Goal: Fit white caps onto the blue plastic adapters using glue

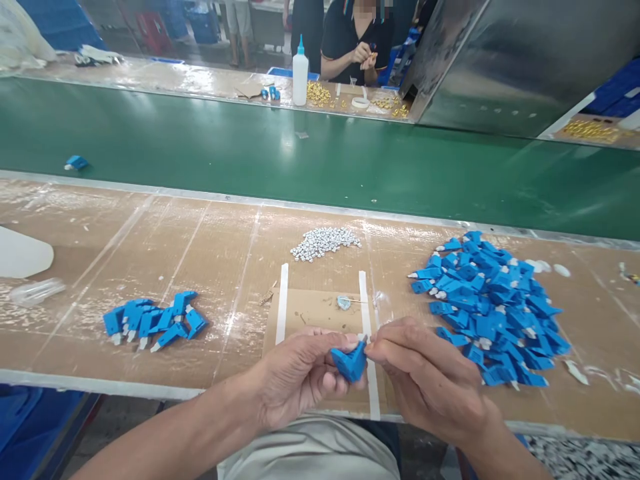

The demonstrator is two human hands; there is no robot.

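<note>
A blue plastic piece (349, 363) is held between the fingers of my left hand (305, 373), above the front edge of the table. My right hand (430, 380) is closed in a pinch at the piece's upper right corner, by a small greyish tip; whatever its fingertips hold is too small to name. Beyond my hands, a cardboard sheet (320, 310) with white tape strips carries a small blue blob (343, 303) and a thin stick. Small silvery-white parts (325, 243) lie in a pile behind it.
A large heap of blue pieces (490, 300) lies to the right, a smaller group (150, 320) to the left. A green belt (225, 147) crosses behind, bearing one blue piece (77, 162). Past it stand a white bottle (300, 77) and a person (355, 47) handling small gold parts.
</note>
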